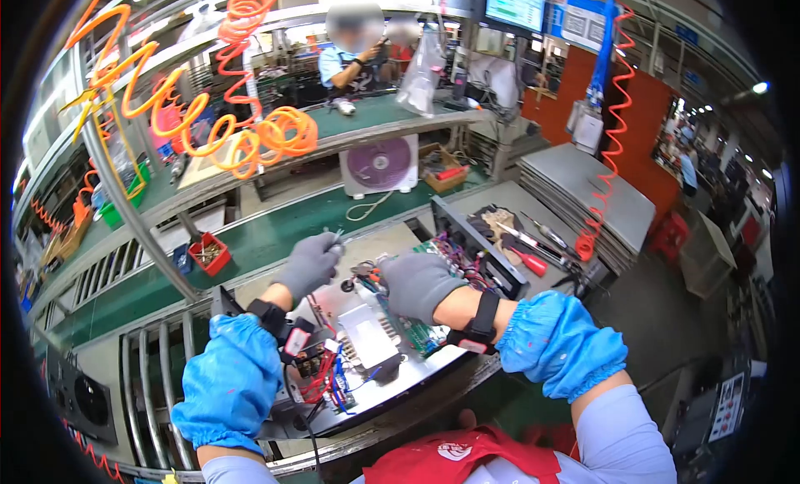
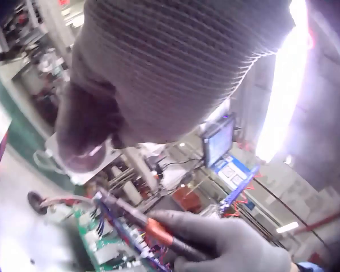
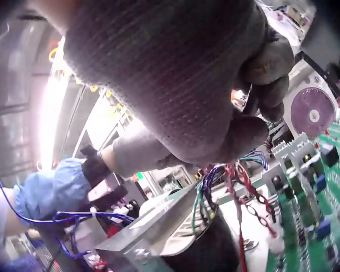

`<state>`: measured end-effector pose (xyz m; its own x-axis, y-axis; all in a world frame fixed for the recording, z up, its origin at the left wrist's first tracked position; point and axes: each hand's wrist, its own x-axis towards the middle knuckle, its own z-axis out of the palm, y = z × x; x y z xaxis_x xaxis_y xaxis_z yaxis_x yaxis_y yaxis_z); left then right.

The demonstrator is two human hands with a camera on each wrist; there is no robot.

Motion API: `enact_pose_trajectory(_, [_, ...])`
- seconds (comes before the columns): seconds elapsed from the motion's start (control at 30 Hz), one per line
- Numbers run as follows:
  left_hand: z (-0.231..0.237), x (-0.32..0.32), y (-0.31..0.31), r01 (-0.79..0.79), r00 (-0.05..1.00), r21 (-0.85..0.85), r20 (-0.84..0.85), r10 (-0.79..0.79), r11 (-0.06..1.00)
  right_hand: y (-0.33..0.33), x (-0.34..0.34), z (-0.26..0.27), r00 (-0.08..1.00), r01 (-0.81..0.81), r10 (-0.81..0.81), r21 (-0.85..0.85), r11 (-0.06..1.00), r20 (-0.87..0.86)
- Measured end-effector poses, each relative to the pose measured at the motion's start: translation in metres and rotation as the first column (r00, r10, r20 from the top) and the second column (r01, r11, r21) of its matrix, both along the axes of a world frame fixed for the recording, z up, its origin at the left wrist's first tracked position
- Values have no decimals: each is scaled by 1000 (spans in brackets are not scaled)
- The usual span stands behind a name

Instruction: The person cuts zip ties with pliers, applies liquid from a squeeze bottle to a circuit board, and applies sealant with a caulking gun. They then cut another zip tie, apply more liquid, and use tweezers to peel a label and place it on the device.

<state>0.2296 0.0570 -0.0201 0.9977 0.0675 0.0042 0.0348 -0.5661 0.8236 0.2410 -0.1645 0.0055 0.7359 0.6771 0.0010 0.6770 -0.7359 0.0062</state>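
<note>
My left hand (image 1: pixel 308 266), in a grey glove, is raised over the far left part of an open metal chassis (image 1: pixel 417 374). Thumb and fingers pinch a small shiny piece (image 2: pixel 94 150), mostly hidden by the fingertips. My right hand (image 1: pixel 421 284), gloved too, grips a slim tool (image 2: pixel 158 231) with an orange band and a greyish front end, which points toward wires at the chassis's far side. Below that hand lie a green circuit board (image 3: pixel 297 241) and twisted red wires (image 3: pixel 255 211). A silver block (image 1: pixel 367 338) sits mid-chassis, beside red and blue wiring (image 1: pixel 337 376).
Along the chassis's right side stands a dark panel (image 1: pixel 479 246). Beyond it lie a red-handled tool (image 1: pixel 532 263) and other hand tools. A white unit with a purple disc (image 1: pixel 379 165) and a red parts bin (image 1: pixel 208 255) are across the bench. Orange coiled hoses (image 1: pixel 283 134) hang overhead.
</note>
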Motion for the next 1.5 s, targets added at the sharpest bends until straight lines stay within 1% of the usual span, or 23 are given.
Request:
enact_pose_trajectory(0.03, [-2,2,15,-28,963,385,257,-78,922,-11,-9,2,995,57,-50,89,994,-83])
enact_pose_trajectory(0.07, [-3,4,25,-162,858,684,453,-240,711,-24,-19,-3,995,56,-40,188,980,-89])
enact_pose_trajectory(0.2, [116,-106,8,-323,856,60,444,265,945,-106,-60,-50,993,-95,120,633,768,4])
enact_pose_trajectory(0.23, [118,-136,32,-284,773,34,599,208,958,-131,-72,-55,992,-89,123,665,742,-4])
enact_pose_trajectory(0.27, [125,-175,30,-402,672,-80,652,353,912,-153,-88,-53,993,19,60,641,767,-101])
enact_pose_trajectory(0.3, [117,-209,79,-324,585,-234,712,389,917,-173,-96,-70,995,16,54,697,717,-79])
enact_pose_trajectory(0.33, [119,-252,94,-517,499,-84,779,380,852,-195,-107,-75,978,124,17,645,754,-208])
enact_pose_trajectory(0.4, [102,-312,113,-811,254,-130,801,543,571,-227,-126,-100,918,319,-125,514,796,-378])
enact_pose_trajectory(0.43, [84,-346,146,-942,274,151,863,425,301,-240,-134,-123,909,352,-148,526,775,-389])
enact_pose_trajectory(0.47, [61,-369,182,-954,299,241,817,494,178,-251,-140,-150,904,377,-174,541,752,-390])
enact_pose_trajectory(0.53, [15,-416,257,-886,337,462,707,622,-46,-257,-154,-167,822,511,-246,471,719,-514])
enact_pose_trajectory(0.6, [-83,-470,358,-565,570,764,635,522,-312,-252,-161,-165,603,685,-333,257,682,-725])
enact_pose_trajectory(0.63, [-115,-486,355,-542,610,831,494,619,-129,-248,-160,-162,537,681,-358,141,719,-764])
enact_pose_trajectory(0.73, [-221,-521,375,-381,719,817,-33,694,433,-254,-172,-205,677,614,-265,328,718,-687])
enact_pose_trajectory(0.8, [-217,-466,250,-90,583,807,-432,688,583,-251,-177,-192,571,673,-262,260,693,-778])
enact_pose_trajectory(0.87, [-181,-393,103,179,510,659,-697,504,731,-252,-180,-181,502,708,-255,224,670,-827])
enact_pose_trajectory(0.9, [-224,-396,95,153,523,576,-737,429,803,-254,-181,-181,483,713,-241,219,666,-842])
enact_pose_trajectory(0.93, [-170,-355,6,121,526,407,-800,289,906,-258,-181,-193,502,704,-226,242,668,-835])
enact_pose_trajectory(1.0, [-181,-320,-63,320,752,367,-659,1,873,-265,-180,-214,540,679,-185,295,672,-821])
enact_pose_trajectory(1.1, [-171,-248,-166,271,947,199,-230,-224,942,-280,-179,-219,534,685,-135,333,648,-835])
enact_pose_trajectory(1.27, [-168,-111,-276,103,950,372,237,-202,922,-320,-178,-239,527,704,-96,370,606,-845])
enact_pose_trajectory(1.37, [-200,-60,-297,-115,993,676,53,107,728,-347,-185,-258,493,744,-84,370,557,-866])
enact_pose_trajectory(1.5, [-248,-20,-264,-225,944,725,327,-38,651,-375,-197,-301,464,794,-72,378,476,-883])
